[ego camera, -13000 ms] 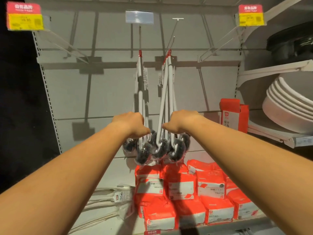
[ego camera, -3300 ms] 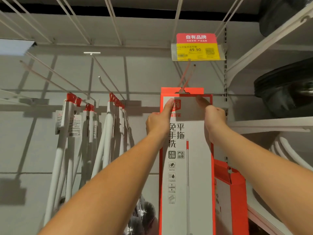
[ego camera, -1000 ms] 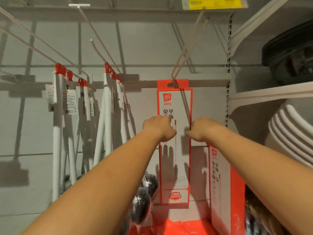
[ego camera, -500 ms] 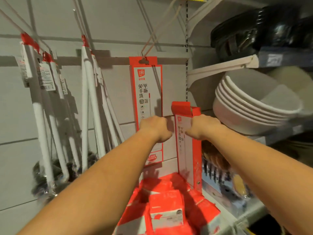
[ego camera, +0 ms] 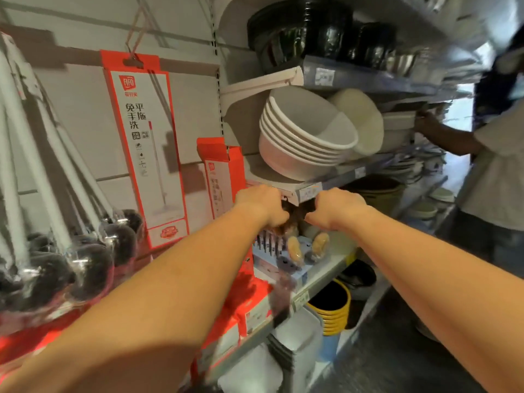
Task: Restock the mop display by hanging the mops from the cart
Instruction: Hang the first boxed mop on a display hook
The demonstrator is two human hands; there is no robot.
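Observation:
A tall red-and-white boxed mop (ego camera: 144,143) hangs from a wire hook (ego camera: 135,32) on the back panel. A second boxed mop (ego camera: 224,171), its top flap open, stands on the shelf to its right. White-handled mops with black wrapped heads (ego camera: 85,259) hang in a bunch at the left. My left hand (ego camera: 263,207) and my right hand (ego camera: 337,208) are stretched out side by side in front of the neighbouring shelf's edge, fingers curled under and holding nothing. No cart is in view.
Stacked white basins (ego camera: 303,140) and black basins (ego camera: 306,29) fill the shelves on the right. Red packets (ego camera: 249,304) lie on the lower shelf, with yellow buckets (ego camera: 329,310) below. Another person (ego camera: 499,165) reaches into the shelves at the far right.
The view has swung right and down. Both hands have come off the hung boxed mop, which now hangs on its hook at the left, and have drifted right in front of the basin shelf.

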